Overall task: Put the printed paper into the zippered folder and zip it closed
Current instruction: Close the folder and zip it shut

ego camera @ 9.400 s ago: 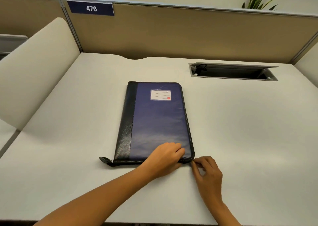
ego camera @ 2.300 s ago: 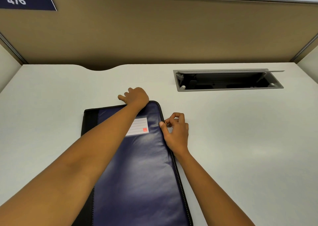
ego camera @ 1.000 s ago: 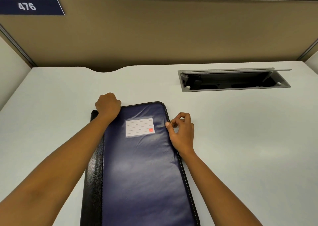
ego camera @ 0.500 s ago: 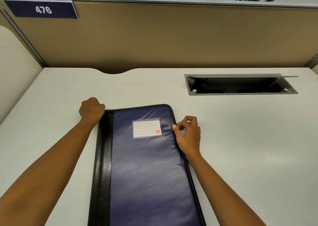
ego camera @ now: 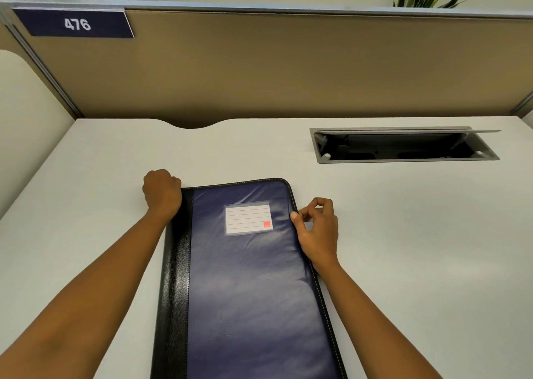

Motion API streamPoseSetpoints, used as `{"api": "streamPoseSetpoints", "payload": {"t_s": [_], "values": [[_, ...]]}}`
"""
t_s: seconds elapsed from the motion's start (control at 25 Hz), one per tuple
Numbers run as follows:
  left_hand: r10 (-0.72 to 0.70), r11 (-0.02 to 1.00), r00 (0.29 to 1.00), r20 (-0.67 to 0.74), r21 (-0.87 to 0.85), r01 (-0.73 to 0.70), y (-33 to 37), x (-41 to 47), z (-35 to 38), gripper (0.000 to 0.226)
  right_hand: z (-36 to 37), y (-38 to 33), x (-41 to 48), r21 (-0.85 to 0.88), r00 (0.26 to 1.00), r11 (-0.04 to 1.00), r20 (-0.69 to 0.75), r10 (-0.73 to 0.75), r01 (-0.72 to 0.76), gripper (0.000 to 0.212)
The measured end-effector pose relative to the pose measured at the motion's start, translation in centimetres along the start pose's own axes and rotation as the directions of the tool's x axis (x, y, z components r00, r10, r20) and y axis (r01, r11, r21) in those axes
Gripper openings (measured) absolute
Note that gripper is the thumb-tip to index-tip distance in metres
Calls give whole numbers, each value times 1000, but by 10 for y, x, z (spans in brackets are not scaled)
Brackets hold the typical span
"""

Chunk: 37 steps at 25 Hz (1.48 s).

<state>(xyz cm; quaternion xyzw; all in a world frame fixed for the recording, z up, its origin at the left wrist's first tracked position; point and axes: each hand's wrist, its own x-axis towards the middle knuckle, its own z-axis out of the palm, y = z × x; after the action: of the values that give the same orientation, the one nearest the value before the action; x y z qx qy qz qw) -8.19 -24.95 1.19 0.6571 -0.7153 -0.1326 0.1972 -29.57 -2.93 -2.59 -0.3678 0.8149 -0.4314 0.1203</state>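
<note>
Head view: the dark blue, leather-look zippered folder [ego camera: 253,277] with its black spine strip lies flat and closed on the white desk [ego camera: 418,248], running from the near edge towards the middle, with its white lined label card [ego camera: 248,219] facing up.

The left hand [ego camera: 162,195] is balled in a fist against the folder's far left corner, at the spine end. A couple of seconds ago it was by the far right corner, and it has since travelled along the far edge. What it holds is hidden, so I cannot tell its grip. Judging by that path, it drew the zip round to its stop.

The right hand [ego camera: 318,228] has barely shifted. Its thumb is on the folder's right edge near the far right corner, with the fingers curled narrow beside it, steadying the edge.

No printed paper shows; presumably it is inside. The zipping looks all but finished.
</note>
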Motion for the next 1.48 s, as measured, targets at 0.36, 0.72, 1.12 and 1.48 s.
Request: {"api": "streamPoseSetpoints", "payload": {"t_s": [0.36, 0.72, 1.12, 1.48], "values": [[-52, 977, 999, 1, -205, 51, -2, -50, 4, 38, 1, 2, 0, 5, 998, 1000, -61, 12, -12, 16], [-98, 989, 994, 38, -106, 102, -31, -183, -22, 50, -4, -2, -24, -32, 994, 995, -59, 96, -98, 22], [-70, 984, 996, 46, -163, 77, -74, -283, -51, 42, -57, 23, -174, -58, 991, 995, -108, 76, -82, 9], [-46, 975, 999, 18, -215, 49, -65, -261, -47, 37, -49, 3, -158, -179, 986, 979, -150, 72, -99, 21]]}}
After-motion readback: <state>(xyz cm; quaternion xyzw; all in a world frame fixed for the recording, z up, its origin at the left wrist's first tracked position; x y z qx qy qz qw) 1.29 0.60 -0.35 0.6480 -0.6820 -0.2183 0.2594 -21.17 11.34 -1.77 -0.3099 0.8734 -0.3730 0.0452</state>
